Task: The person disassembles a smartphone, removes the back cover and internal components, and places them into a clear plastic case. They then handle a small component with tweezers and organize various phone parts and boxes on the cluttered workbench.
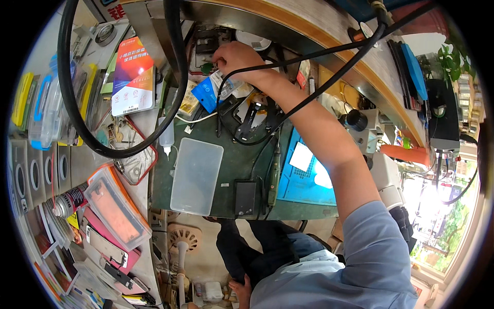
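My right hand (237,61) reaches over the bench to its far side, beneath the shelf. Its fingers are curled down among small clutter beside a small green round piece (207,68); whatever they pinch is too small to make out. Just below that hand lies a blue and white packet (208,93). My left hand (241,291) hangs low beside my leg, away from the bench, its fingers loosely extended and holding nothing visible. A translucent plastic box lid or tray (196,176) rests on the green bench mat (231,160).
Thick black cables (180,62) loop across the view. On the mat are a black rectangular box (246,198), a green pen-shaped tool (274,177) and a dropper bottle (166,135). A blue work mat (303,177) lies right, a microscope (366,129) beyond; a clear case (119,208) sits left.
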`<action>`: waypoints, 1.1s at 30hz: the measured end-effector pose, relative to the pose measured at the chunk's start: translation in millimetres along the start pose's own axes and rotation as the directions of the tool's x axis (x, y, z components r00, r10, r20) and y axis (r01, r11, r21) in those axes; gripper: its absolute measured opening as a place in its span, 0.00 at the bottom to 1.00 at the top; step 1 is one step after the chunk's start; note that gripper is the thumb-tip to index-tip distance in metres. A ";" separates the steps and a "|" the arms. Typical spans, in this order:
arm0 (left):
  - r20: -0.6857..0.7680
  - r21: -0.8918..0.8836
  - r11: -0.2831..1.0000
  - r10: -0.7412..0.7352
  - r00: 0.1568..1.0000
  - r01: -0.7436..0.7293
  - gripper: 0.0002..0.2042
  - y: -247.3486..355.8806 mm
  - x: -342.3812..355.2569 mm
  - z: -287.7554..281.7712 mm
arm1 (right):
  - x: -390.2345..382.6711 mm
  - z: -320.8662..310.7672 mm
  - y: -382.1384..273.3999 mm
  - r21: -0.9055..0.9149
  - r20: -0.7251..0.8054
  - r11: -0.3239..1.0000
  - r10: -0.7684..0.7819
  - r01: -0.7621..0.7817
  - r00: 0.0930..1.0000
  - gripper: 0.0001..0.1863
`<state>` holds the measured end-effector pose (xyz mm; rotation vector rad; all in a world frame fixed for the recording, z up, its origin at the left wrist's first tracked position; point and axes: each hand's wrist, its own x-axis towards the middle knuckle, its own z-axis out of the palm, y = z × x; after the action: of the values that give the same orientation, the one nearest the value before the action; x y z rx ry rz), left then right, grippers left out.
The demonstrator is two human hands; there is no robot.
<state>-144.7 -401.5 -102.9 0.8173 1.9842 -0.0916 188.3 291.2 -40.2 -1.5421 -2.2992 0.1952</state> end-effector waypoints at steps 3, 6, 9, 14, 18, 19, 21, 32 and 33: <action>0.012 -0.019 1.000 0.004 1.000 -0.004 0.34 -1.3 1.8 -0.8 | -2.6 2.1 -2.8 0.019 -0.124 0.998 0.066 -0.064 0.990 0.12; 0.028 -0.013 1.000 0.006 1.000 -0.005 0.34 -3.4 2.7 -2.0 | 3.4 5.4 0.3 0.044 -0.171 0.976 0.217 -0.213 0.961 0.12; 0.026 0.010 1.000 0.006 1.000 -0.006 0.34 -2.3 3.2 -3.1 | 16.7 6.9 4.8 0.017 -0.099 0.966 0.260 -0.260 0.961 0.15; 0.009 0.021 0.999 0.044 0.999 -0.045 0.34 -13.7 5.1 -3.2 | 31.5 10.9 3.7 -0.025 0.005 0.991 0.132 -0.132 0.991 0.16; 0.018 0.064 0.998 0.003 1.000 -0.004 0.33 -15.3 5.5 -2.9 | 29.8 25.7 21.4 -0.160 -0.127 0.985 0.042 -0.063 0.991 0.15; 0.034 0.099 0.995 -0.009 0.999 0.005 0.33 -14.9 6.6 -4.2 | 29.3 26.4 26.7 -0.212 -0.140 0.976 0.021 -0.051 0.990 0.14; 0.017 0.080 0.996 0.024 1.000 -0.026 0.33 -18.1 6.5 -2.0 | 29.4 21.1 22.7 -0.237 -0.301 0.971 -0.054 -0.020 0.952 0.11; 0.037 0.068 0.954 0.289 0.957 -0.290 0.27 52.1 7.2 -32.1 | -1.8 -17.1 -1.2 -0.108 -0.618 0.976 0.084 -0.191 0.782 0.11; 0.031 -0.046 0.933 0.358 0.933 -0.357 0.24 102.3 5.4 -51.9 | -4.9 -15.5 -3.5 -0.163 -0.612 0.964 0.069 -0.212 0.788 0.12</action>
<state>-126.1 -299.9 -52.7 1.1292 1.7650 0.1437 192.7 284.0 -25.9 -1.5862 -1.7344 -0.4791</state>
